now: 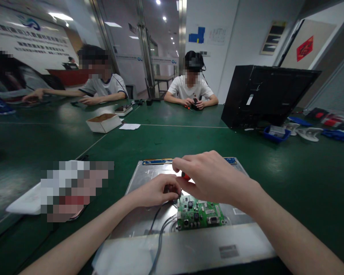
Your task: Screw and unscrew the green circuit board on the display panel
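A metal-backed display panel [137, 183] lies flat on the table in front of me, with a green circuit board [200, 214] on it. My right hand [208, 175] is closed over the board's far edge, holding a screwdriver [185, 175]; only a bit of its red and black handle shows. Beside it, my left hand [160, 190] pinches at the board's far left corner. What sits between its fingertips is hidden. Grey cables [160, 238] run from the board's left side toward me. Along the panel's far edge is a narrow blue circuit strip [157, 162].
A large black monitor casing [269, 97] stands at the back right, near a blue tray [276, 133]. An open white box [103, 123] sits back left, and blurred-out items [71, 191] lie left of the panel. Several people sit around the green table [166, 137].
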